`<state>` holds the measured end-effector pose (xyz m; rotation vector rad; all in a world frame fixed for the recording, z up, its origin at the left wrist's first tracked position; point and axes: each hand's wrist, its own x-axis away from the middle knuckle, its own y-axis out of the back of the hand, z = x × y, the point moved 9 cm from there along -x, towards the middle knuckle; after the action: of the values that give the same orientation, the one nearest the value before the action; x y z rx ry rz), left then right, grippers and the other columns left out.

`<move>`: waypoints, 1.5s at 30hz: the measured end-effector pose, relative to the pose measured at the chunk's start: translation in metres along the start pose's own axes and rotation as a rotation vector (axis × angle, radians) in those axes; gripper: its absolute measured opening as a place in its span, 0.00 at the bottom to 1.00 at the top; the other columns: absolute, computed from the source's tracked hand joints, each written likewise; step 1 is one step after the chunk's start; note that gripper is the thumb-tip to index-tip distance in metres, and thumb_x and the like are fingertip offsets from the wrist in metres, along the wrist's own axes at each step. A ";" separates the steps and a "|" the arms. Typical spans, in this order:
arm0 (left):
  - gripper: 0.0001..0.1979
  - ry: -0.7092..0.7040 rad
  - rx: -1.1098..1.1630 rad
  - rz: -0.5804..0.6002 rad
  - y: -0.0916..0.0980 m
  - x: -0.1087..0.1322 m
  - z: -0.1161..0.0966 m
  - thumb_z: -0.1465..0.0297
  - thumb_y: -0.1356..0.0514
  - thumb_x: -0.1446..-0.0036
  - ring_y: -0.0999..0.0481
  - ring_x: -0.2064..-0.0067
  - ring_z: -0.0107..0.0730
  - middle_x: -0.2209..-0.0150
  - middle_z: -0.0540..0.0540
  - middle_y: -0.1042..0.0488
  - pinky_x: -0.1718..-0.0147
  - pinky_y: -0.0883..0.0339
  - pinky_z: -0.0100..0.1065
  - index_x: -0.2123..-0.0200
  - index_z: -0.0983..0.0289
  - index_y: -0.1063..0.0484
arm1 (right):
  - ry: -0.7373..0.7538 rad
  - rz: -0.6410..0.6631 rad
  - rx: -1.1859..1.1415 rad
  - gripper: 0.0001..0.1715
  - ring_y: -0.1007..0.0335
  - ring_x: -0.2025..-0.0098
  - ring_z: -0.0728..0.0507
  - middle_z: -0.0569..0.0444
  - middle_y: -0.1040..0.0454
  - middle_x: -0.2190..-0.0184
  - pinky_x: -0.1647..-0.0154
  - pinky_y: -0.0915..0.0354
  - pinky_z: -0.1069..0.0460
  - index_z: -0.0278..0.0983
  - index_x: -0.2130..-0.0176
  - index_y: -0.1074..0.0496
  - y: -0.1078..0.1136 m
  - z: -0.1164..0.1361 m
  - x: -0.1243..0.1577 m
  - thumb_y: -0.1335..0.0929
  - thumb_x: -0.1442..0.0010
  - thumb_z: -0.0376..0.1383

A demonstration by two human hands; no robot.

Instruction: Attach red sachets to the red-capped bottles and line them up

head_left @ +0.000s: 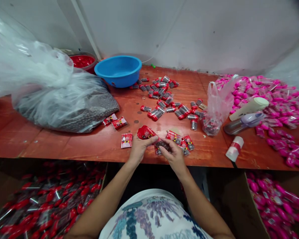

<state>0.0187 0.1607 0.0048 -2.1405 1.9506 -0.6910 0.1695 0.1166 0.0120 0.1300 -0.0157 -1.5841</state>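
Observation:
Near the table's front edge, my left hand is closed on a red printed packet, thumb on top. My right hand pinches the dark, clear end of the same packet from the other side. Several red packets with dark contents lie just beyond my right hand. Left of my left hand is a flat red and pink packet, and two more red packets lie farther back. Small clear containers with red caps are scattered beyond my hands. My fingers hide part of the held packet.
A big clear bag of dark beads lies left, with a blue basin behind. On the right are a small plastic bag, bottles, a white roll and pink-capped containers. Boxes of capped containers flank me below.

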 end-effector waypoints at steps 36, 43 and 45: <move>0.28 -0.076 -0.099 0.144 -0.008 0.006 -0.003 0.74 0.29 0.60 0.22 0.65 0.33 0.67 0.52 0.21 0.60 0.30 0.36 0.53 0.63 0.30 | 0.065 -0.007 0.074 0.16 0.29 0.65 0.47 0.53 0.25 0.64 0.66 0.32 0.53 0.40 0.52 0.25 0.009 0.010 0.003 0.31 0.42 0.37; 0.27 -0.037 -0.152 0.094 -0.005 0.006 -0.006 0.72 0.27 0.65 0.23 0.69 0.34 0.71 0.52 0.22 0.63 0.29 0.36 0.57 0.64 0.27 | 0.086 0.000 0.052 0.16 0.29 0.61 0.45 0.52 0.25 0.61 0.61 0.32 0.51 0.41 0.52 0.25 0.006 0.012 0.006 0.31 0.41 0.37; 0.25 -0.079 -0.171 0.027 -0.001 0.006 -0.008 0.72 0.27 0.65 0.24 0.72 0.31 0.74 0.49 0.23 0.65 0.30 0.33 0.59 0.64 0.27 | 0.187 -0.018 0.158 0.17 0.29 0.59 0.45 0.51 0.25 0.60 0.58 0.33 0.51 0.43 0.50 0.26 0.007 0.024 0.008 0.33 0.40 0.36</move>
<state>0.0160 0.1561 0.0138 -2.1955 2.0598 -0.4419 0.1742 0.1068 0.0360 0.4027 0.0065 -1.5827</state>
